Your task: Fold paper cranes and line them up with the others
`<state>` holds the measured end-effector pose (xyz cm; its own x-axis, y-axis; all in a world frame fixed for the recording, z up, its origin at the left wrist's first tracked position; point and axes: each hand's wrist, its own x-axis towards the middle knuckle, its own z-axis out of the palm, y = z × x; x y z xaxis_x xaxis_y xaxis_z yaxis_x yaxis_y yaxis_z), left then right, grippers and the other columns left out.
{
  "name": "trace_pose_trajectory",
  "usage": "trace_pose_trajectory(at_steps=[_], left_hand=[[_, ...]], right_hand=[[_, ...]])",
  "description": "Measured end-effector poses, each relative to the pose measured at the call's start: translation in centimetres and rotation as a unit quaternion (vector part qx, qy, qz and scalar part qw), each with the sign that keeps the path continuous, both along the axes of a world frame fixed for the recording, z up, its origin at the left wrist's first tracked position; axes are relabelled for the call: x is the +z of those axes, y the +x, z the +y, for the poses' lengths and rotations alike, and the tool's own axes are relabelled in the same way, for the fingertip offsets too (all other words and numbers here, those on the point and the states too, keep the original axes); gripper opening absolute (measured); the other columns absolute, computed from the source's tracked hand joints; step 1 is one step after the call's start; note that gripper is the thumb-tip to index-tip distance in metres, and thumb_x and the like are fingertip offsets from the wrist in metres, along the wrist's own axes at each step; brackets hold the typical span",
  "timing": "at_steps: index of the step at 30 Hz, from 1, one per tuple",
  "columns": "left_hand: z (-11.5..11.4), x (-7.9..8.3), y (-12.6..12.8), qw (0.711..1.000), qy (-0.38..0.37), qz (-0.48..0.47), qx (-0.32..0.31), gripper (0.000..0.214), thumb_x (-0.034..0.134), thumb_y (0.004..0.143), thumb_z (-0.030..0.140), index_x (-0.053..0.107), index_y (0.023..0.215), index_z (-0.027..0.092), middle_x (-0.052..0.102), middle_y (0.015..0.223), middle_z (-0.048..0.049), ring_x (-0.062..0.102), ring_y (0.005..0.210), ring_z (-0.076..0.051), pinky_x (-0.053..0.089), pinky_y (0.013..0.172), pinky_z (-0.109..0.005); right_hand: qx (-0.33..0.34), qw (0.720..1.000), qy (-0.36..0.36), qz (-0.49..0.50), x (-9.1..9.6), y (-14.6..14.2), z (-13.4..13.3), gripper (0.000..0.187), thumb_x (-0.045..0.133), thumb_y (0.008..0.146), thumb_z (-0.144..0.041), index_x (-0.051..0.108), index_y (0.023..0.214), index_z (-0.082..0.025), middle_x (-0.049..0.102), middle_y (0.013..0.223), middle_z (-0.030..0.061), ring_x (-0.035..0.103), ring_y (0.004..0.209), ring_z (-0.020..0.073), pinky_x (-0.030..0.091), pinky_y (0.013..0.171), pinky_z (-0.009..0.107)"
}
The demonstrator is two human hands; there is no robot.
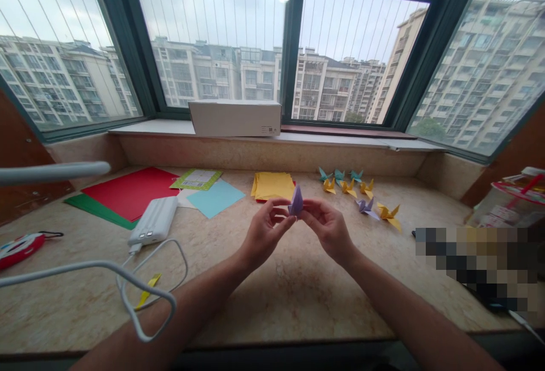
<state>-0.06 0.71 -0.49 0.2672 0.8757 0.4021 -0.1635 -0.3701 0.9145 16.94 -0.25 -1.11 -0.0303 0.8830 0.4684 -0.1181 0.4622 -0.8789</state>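
Note:
A small folded purple paper piece (296, 200) is held up above the stone counter (298, 286) between both hands. My left hand (266, 232) pinches its lower left side with thumb and fingers. My right hand (326, 226) pinches its right side. Behind the hands lies a stack of yellow paper squares (273, 185). To the right of it sit several finished paper cranes (361, 192) in teal, yellow and purple.
Red (130, 192) and green (91, 207) sheets, a light blue square (216, 197) and a white power bank (154, 220) with a cable (128, 280) lie at the left. A white box (235, 117) rests on the window sill. A clear container (511, 200) stands at the right.

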Motion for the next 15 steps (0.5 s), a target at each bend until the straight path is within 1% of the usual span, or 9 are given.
trace_pose_trajectory(at_steps=[3,7,12,15], left_hand=[[0.42,-0.28,-0.02,1.0,-0.014,-0.015,-0.004,0.031,0.073,0.081,0.031,0.06,0.104,0.014,0.07,0.096,-0.0092,0.067,0.087,-0.02,0.052,0.08,-0.034],[0.58,-0.28,0.06,0.999,-0.011,-0.037,-0.029,0.027,0.072,0.082,0.029,0.063,0.102,0.014,0.071,0.096,-0.0087,0.067,0.087,-0.019,0.051,0.084,-0.034],[0.32,0.04,0.07,0.998,-0.027,-0.044,-0.047,0.028,0.074,0.08,0.029,0.064,0.1,0.013,0.072,0.094,-0.0087,0.066,0.085,-0.019,0.051,0.081,-0.032],[0.11,0.3,-0.07,0.997,-0.03,-0.034,-0.059,0.028,0.072,0.081,0.031,0.065,0.101,0.012,0.072,0.094,-0.0093,0.065,0.083,-0.018,0.051,0.079,-0.031]], right_hand=[[-0.004,1.0,0.001,-0.024,-0.19,0.12,-0.06,0.028,0.071,0.084,-0.034,0.069,0.109,-0.023,0.073,0.106,0.0072,0.07,0.095,0.0224,0.056,0.09,0.042],[-0.014,0.997,0.039,-0.058,-0.2,0.06,-0.17,0.025,0.068,0.086,-0.032,0.069,0.11,-0.024,0.073,0.105,0.0069,0.069,0.093,0.0216,0.055,0.088,0.041],[-0.013,0.998,0.038,-0.049,-0.01,-0.16,-0.32,0.039,0.069,0.086,-0.029,0.059,0.123,-0.025,0.073,0.098,0.0053,0.069,0.086,0.0196,0.056,0.083,0.038],[-0.012,0.998,0.027,-0.056,-0.02,-0.12,-0.27,0.033,0.069,0.085,-0.031,0.063,0.117,-0.022,0.073,0.101,0.0076,0.069,0.087,0.0208,0.056,0.081,0.038]])
